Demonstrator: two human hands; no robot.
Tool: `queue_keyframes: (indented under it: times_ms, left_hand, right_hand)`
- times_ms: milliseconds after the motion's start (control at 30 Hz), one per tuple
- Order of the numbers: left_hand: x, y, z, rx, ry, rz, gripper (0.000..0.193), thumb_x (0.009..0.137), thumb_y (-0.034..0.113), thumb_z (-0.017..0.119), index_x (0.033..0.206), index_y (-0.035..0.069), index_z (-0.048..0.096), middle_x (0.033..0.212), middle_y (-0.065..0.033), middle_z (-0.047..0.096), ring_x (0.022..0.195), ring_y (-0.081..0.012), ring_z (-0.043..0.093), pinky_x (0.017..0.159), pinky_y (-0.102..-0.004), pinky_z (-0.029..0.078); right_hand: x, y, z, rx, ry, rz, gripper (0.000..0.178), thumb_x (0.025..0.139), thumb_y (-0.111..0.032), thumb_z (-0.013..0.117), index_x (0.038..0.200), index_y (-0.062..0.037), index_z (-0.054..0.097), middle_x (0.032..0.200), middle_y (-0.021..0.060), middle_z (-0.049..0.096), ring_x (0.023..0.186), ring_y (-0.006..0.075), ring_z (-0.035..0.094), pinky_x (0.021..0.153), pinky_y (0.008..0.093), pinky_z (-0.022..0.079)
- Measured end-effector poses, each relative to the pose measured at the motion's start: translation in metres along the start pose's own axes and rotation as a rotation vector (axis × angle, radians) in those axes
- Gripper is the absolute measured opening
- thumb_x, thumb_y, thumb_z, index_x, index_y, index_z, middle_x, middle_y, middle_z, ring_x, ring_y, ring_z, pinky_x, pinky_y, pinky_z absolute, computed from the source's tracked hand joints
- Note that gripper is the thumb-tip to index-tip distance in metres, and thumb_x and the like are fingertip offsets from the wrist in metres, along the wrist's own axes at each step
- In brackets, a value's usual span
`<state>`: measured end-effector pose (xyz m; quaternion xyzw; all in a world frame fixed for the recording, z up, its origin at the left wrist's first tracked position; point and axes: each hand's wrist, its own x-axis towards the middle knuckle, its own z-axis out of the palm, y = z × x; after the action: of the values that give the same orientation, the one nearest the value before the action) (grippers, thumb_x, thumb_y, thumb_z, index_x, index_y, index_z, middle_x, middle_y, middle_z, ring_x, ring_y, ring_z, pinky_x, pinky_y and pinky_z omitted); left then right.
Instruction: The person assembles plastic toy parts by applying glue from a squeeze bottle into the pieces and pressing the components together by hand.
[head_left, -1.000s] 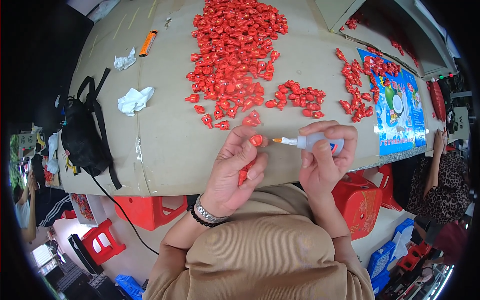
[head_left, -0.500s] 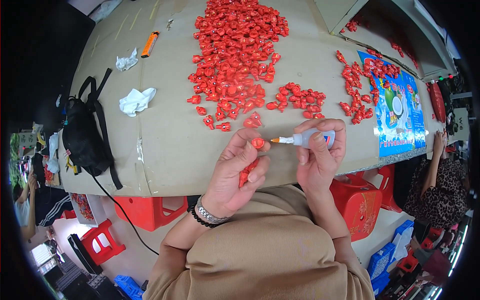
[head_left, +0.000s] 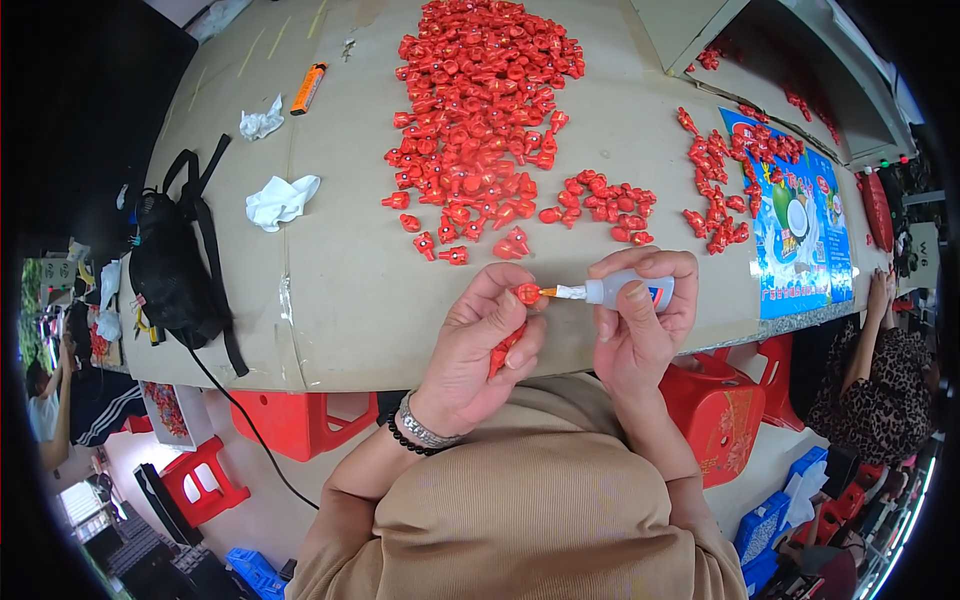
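Note:
Between thumb and fingertips, my left hand (head_left: 482, 335) pinches a small red plastic piece (head_left: 527, 293). More red pieces (head_left: 505, 350) are tucked under its lower fingers; their shape is partly hidden. My right hand (head_left: 645, 320) is closed round a small translucent squeeze bottle (head_left: 618, 288), held on its side. The bottle's thin orange-brown tip (head_left: 548, 292) points left and meets the pinched piece, touching or almost touching it. Beyond my hands lies a large heap of like red pieces (head_left: 480, 110), with a smaller group (head_left: 605, 203) to its right.
Further right, red pieces (head_left: 715, 180) lie beside and on a blue printed sheet (head_left: 800, 225). At left are a black bag (head_left: 175, 270), crumpled tissues (head_left: 282, 202) and an orange box cutter (head_left: 309, 88). An open-fronted box (head_left: 760, 60) stands far right. Another person's arm (head_left: 868, 335) rests at the right edge.
The bottle's tip has closed the small gap to the red piece in my left hand. My left hand has shifted slightly right, and the whole view has moved a little.

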<state>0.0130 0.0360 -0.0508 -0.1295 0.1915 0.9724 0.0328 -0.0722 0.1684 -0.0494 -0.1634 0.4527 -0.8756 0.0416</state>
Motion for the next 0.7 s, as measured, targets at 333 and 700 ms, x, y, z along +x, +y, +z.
queue_keyframes:
  times_ms: [333, 700]
  left_hand:
    - [-0.0007, 0.0000, -0.0013, -0.004, 0.003, -0.006, 0.016, 0.095, 0.018, 0.052, 0.110, 0.010, 0.051, 0.095, -0.0033, 0.058, 0.055, -0.0074, 0.042, 0.041, -0.0189, 0.027]
    - [-0.0011, 0.0003, -0.0034, -0.016, -0.003, -0.006, 0.017, 0.094, 0.019, 0.054, 0.109, 0.011, 0.052, 0.098, -0.0027, 0.058, 0.055, -0.0078, 0.042, 0.042, -0.0188, 0.027]
  right_hand:
    - [-0.0006, 0.0025, -0.0014, -0.015, 0.002, 0.017, 0.021, 0.087, -0.010, 0.063, 0.095, -0.0049, 0.045, 0.085, 0.0167, 0.062, 0.045, 0.0051, 0.039, 0.042, 0.0178, 0.033]
    - [0.0035, 0.0005, -0.0061, -0.049, -0.034, -0.012, 0.016, 0.090, -0.011, 0.058, 0.098, -0.0067, 0.044, 0.091, 0.0197, 0.060, 0.044, 0.0064, 0.038, 0.041, 0.0168, 0.033]
